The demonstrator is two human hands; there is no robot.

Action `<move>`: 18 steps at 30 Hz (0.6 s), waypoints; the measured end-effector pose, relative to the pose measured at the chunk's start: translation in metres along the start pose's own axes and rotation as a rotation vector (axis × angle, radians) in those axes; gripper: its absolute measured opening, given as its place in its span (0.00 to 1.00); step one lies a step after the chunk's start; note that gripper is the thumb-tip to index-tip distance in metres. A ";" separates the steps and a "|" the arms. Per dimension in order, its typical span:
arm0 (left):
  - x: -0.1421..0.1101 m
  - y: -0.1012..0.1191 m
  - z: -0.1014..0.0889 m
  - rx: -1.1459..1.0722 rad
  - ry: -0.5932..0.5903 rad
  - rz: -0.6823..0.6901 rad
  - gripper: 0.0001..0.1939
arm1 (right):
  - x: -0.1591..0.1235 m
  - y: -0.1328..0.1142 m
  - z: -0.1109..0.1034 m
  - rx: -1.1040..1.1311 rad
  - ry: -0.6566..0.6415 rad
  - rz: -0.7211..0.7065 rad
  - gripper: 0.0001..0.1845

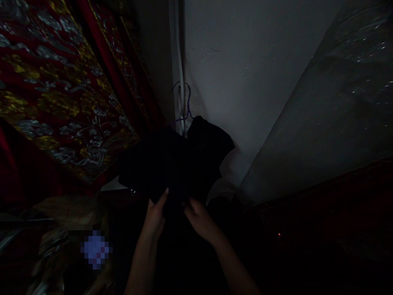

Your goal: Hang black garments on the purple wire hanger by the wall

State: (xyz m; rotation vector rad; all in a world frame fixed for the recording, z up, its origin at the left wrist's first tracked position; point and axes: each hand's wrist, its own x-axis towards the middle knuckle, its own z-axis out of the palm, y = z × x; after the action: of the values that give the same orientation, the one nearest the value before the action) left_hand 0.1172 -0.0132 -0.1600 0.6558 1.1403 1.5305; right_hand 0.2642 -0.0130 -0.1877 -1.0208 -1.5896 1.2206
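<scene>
A black short-sleeved shirt [199, 151] hangs on a thin purple wire hanger [188, 102] in front of me. My left hand [156, 213] is closed on the front of the shirt, thumb pointing up along the cloth. Beside it, my right hand [198, 215] pinches the same shirt a little to the right, its fingertips partly lost in the dark fabric. The shirt's lower part blends into the darkness, so its hem and any buttons cannot be made out.
Red cloth with gold and silver patterns [55, 102] covers the left side. A pale cable [179, 53] runs down the wall [245, 69] behind the hanger. Shiny sheeting [346, 94] slopes at right. Crumpled fabric [67, 213] lies lower left. The room is very dim.
</scene>
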 end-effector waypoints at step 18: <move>0.002 -0.079 0.006 0.605 -0.155 0.537 0.05 | 0.020 0.007 -0.009 0.228 0.104 0.184 0.25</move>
State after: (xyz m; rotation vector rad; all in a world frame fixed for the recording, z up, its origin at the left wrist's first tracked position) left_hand 0.1555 -0.0114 -0.2296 1.5633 1.3838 1.5210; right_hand 0.2680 0.0098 -0.1904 -1.0805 -1.2658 1.4129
